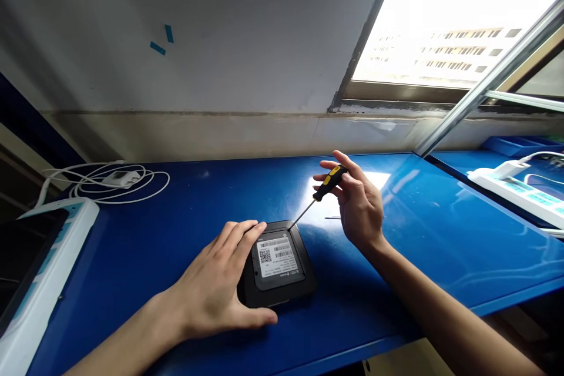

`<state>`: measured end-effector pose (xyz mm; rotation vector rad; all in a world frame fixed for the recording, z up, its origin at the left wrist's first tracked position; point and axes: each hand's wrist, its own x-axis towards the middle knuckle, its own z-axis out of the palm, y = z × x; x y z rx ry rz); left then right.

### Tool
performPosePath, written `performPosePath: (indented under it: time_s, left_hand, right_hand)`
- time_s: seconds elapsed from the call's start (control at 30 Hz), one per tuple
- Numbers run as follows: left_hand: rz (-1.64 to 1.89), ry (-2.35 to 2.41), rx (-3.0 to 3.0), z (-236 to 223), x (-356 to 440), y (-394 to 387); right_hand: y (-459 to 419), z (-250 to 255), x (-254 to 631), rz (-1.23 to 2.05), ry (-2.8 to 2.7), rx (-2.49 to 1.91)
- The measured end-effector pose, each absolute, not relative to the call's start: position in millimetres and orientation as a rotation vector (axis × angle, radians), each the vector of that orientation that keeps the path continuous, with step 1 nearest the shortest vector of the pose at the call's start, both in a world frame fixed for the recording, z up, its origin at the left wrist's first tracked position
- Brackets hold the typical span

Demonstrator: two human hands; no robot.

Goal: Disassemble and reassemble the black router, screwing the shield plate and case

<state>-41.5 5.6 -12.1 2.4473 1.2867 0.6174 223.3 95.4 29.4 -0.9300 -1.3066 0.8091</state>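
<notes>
A black square electronic box lies on the blue table, its labelled face up. The white label bears a QR code and barcodes. My left hand grips the box from the left, fingers over its far left edge and thumb along the near side. A black and yellow screwdriver is in my right hand, held at a slant between thumb and fingers. Its tip meets the far right corner of the panel around the label. A thin metal piece, partly hidden behind my right hand, lies on the table.
White power strips stand at the left and right of the blue table. A coiled white cable with a charger lies at the back left. A metal frame post rises at the right, near a blue tray.
</notes>
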Motion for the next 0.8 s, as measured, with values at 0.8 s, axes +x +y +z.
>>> performPosePath:
  time_s: [0.8]
  left_hand:
    - [0.584, 1.274, 2.423, -2, -44, 9]
  right_hand:
    - [98, 24, 221, 0.599, -1.332, -1.092]
